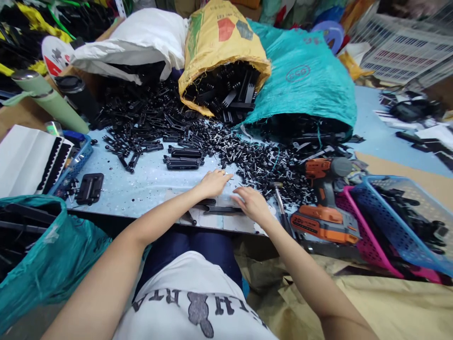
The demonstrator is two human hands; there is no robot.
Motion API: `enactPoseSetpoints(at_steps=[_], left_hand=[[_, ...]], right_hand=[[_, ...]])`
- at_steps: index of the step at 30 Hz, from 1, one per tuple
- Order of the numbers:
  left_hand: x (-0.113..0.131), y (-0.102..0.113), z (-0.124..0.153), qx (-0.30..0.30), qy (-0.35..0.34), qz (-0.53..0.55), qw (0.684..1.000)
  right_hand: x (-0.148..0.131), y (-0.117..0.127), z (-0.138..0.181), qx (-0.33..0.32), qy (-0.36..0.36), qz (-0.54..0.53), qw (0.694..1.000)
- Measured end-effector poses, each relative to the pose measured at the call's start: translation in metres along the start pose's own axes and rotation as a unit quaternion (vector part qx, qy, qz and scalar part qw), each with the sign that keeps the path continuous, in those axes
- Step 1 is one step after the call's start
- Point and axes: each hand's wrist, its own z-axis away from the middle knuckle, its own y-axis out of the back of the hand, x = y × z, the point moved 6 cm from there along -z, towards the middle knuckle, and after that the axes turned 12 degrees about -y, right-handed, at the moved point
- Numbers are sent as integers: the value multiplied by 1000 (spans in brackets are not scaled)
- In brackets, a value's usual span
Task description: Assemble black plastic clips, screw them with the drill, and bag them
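My left hand point(213, 183) is at the near edge of a pile of small black-headed screws point(247, 158). Its fingers are drawn together, and whatever lies between the tips is too small to make out. My right hand point(253, 204) hovers just right of it, fingers curved and apart, with nothing visible in them. Under both hands, a long black plastic part point(224, 208) lies on a pale work pad point(208, 221) at the table edge. Beyond my left hand sit several stacked black folding brackets point(183, 158).
An orange cordless drill point(323, 203) and a hammer point(279, 200) lie on the right, beside a blue basket point(406, 184). White, yellow point(226, 33) and teal sacks point(300, 75) spill black parts at the back. A teal bag point(71, 255) stands left, below a black bracket point(90, 189).
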Motion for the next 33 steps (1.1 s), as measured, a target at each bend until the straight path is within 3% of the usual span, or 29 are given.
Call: enactPoseSetpoints(at_steps=[3, 6, 8, 10, 12, 14, 17, 20, 27, 33], left_hand=[[-6, -8, -40, -33, -3, -10, 999], [-13, -1, -30, -16, 5, -22, 1000], [-19, 14, 4, 41, 30, -23, 998], [-30, 34, 53, 134, 82, -9, 988], [-39, 48, 105, 213, 139, 11, 967], [-42, 51, 145, 237, 165, 14, 957], [-37, 43, 171, 203, 167, -7, 965], [-28, 36, 171, 152, 157, -52, 975], [-5, 37, 153, 41, 66, -138, 987], [-8, 31, 145, 0, 64, -144, 987]], right_hand=[[26, 4, -29, 53, -71, 12, 996], [34, -6, -64, 25, -73, 66, 995], [34, -13, -80, -18, -59, 91, 994], [32, -12, -85, -22, -65, 64, 996], [26, -3, -78, 18, -85, -32, 996], [15, 5, -62, 52, -93, -162, 981], [-11, 5, -34, 48, -72, -302, 949], [-33, 1, -17, 42, -41, -323, 945], [-61, 9, -7, 31, 66, -127, 989], [-79, 8, -4, -11, 129, -64, 990]])
